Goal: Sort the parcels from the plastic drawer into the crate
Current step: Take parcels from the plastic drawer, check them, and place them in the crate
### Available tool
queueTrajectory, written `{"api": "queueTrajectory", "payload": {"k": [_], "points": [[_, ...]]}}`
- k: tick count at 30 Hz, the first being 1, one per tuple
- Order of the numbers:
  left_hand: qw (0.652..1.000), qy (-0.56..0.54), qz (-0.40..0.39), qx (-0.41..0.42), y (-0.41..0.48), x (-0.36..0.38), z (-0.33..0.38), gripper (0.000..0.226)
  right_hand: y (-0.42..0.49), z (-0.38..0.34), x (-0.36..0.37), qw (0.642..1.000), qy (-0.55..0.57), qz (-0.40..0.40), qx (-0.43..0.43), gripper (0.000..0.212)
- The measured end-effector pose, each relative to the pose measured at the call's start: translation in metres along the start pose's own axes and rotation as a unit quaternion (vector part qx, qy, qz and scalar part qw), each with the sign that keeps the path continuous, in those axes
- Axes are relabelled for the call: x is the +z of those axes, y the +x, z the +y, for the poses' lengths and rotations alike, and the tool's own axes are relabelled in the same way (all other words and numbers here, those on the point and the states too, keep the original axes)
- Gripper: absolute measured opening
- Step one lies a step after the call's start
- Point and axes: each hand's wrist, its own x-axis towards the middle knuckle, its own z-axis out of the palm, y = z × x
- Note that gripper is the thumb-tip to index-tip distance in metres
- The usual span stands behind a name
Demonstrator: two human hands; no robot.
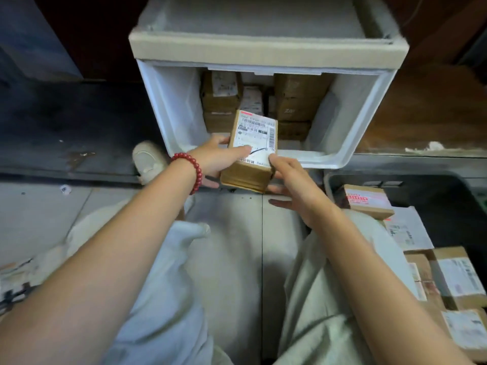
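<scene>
Nearest, two bare forearms above pale trousers. Further on, a parcel (253, 151) gripped between both hands, tilted, label up, just before the front rim of the drawer (329, 160) and not yet over the crate (432, 193) at the right. Left hand (213, 159): thumb pressed on the label, fingers curled under the box. Right hand (295, 185): thumb at the label's near corner, fingers wrapped below, one finger stretched loose. Probably mid-carry toward the crate. Risk of slipping when passing to one hand, because of the smooth label and a light right grip. Risk also of landing on the crowded pile (448, 272) in the crate, then tipping or sliding off. More boxes (221, 96) waiting in the drawer.
</scene>
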Motion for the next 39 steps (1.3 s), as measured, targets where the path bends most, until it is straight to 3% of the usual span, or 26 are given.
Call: {"api": "queueTrajectory", "payload": {"k": [4,9,15,18,21,23,29,34,39], "points": [[0.981,0.145,0.105,0.073,-0.007,0.010,0.004,0.060,-0.005,0.002,0.009,1.000,0.006,0.011,-0.003,0.037],[0.986,0.009,0.140,0.086,-0.006,0.025,0.006,0.039,0.002,-0.008,0.008,0.998,0.035,0.055,0.003,0.010],[0.986,0.003,0.149,0.071,-0.005,0.033,0.002,0.035,0.007,-0.007,0.011,0.997,0.026,0.074,0.013,0.021],[0.990,0.000,0.134,0.054,-0.002,0.030,-0.003,0.054,0.010,-0.008,0.007,0.996,0.041,0.080,0.003,0.025],[0.992,-0.067,0.099,0.033,-0.004,0.026,-0.005,0.100,0.013,-0.008,0.004,0.995,0.058,0.086,-0.001,0.029],[0.991,-0.072,0.111,0.031,-0.003,0.024,-0.007,0.116,0.015,-0.007,0.003,0.996,0.055,0.065,-0.002,0.034],[0.984,-0.002,0.138,0.114,-0.005,0.023,-0.008,0.093,0.018,-0.005,0.004,0.999,0.049,0.020,-0.006,0.033],[0.981,-0.046,0.167,0.092,-0.011,0.017,0.002,0.064,0.022,-0.003,-0.001,0.994,0.077,0.052,-0.048,0.042],[0.980,-0.034,0.168,0.098,-0.005,0.019,0.000,0.069,0.016,-0.009,-0.003,0.982,0.182,0.031,-0.030,0.029]]}}
